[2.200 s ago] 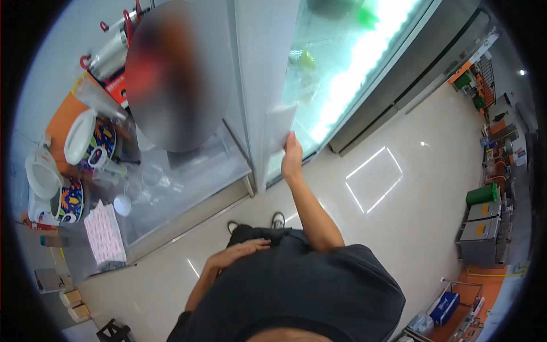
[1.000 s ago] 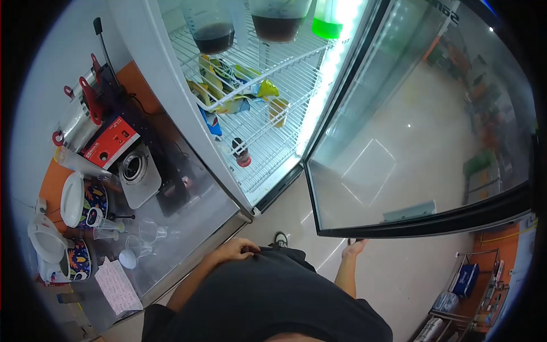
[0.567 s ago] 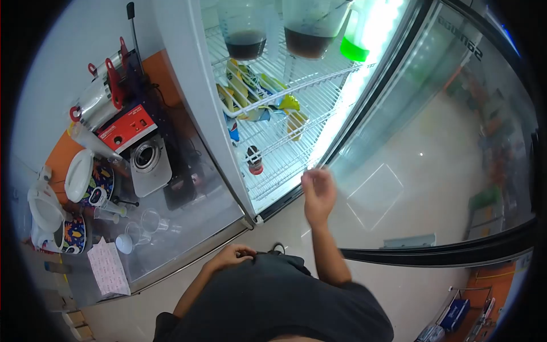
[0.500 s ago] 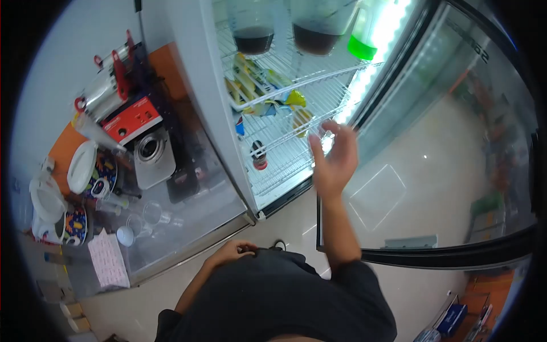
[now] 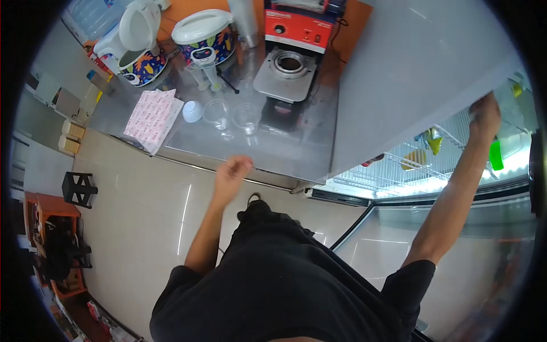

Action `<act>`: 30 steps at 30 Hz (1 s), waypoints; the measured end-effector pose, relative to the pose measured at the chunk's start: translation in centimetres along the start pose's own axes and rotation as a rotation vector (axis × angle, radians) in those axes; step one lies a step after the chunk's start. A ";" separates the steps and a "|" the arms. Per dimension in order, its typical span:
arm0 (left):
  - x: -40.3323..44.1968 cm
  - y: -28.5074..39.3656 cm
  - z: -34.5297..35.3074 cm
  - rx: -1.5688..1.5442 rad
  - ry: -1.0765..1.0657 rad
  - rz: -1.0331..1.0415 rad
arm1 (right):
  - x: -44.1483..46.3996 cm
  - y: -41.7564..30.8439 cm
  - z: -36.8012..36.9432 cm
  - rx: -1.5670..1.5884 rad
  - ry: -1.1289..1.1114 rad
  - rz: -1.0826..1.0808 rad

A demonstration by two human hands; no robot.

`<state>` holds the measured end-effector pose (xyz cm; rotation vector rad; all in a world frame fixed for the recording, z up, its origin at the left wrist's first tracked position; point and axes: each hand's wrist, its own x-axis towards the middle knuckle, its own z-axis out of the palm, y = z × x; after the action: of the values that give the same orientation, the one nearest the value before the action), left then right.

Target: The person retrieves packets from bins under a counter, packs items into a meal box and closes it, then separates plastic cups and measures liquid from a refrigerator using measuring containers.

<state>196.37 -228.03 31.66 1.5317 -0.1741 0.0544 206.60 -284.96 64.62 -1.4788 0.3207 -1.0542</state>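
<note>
My left hand (image 5: 232, 172) hovers just in front of the steel counter's edge, fingers loosely bent and nothing in them. Far to the right, my right hand (image 5: 485, 118) reaches into the lit fridge at upper shelf height. Its fingers are curled closed near the fridge's side wall; what they hold is hidden. Beside that hand stands a translucent pitcher (image 5: 513, 111), with a bright green-bottomed container (image 5: 497, 155) below. Lower down, yellow packets (image 5: 434, 141) lie on the wire shelf. On the counter near my left hand are two clear plastic cups (image 5: 247, 118) and a small white cup (image 5: 192, 112).
The steel counter (image 5: 296, 162) holds a red cup-sealing machine (image 5: 300, 28), two patterned pots (image 5: 208, 48) with white lids, and pink-printed sheets (image 5: 151, 119). The fridge's glass door (image 5: 399, 225) stands open at right. A black stool (image 5: 80, 189) is on the floor at left.
My view has swung left toward the counter. My right hand has gone from in front of the shelves to inside the fridge, its fingers closing. My left hand has risen from my waist toward the counter.
</note>
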 end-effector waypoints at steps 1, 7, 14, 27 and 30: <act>2.1 1.2 -2.2 -0.048 0.123 0.094 | 0.6 0.0 -1.0 -0.008 0.038 -0.013; 19.6 -1.5 -17.4 0.218 0.620 0.134 | -2.7 -4.6 -6.5 -0.293 -0.033 -0.549; 33.8 -9.5 -24.2 0.512 0.555 -0.136 | 1.2 -9.5 -21.8 -0.077 0.347 -0.108; 34.8 -9.5 -27.1 0.453 0.466 0.055 | -25.9 -16.3 -13.1 0.089 0.228 -0.306; 30.2 -6.3 -26.0 0.246 0.461 0.219 | -30.3 -15.5 -11.6 0.158 0.131 -0.294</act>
<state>229.09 -204.59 29.13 1.6959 0.0366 0.6161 175.55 -266.82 64.29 -1.3422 0.1096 -1.3833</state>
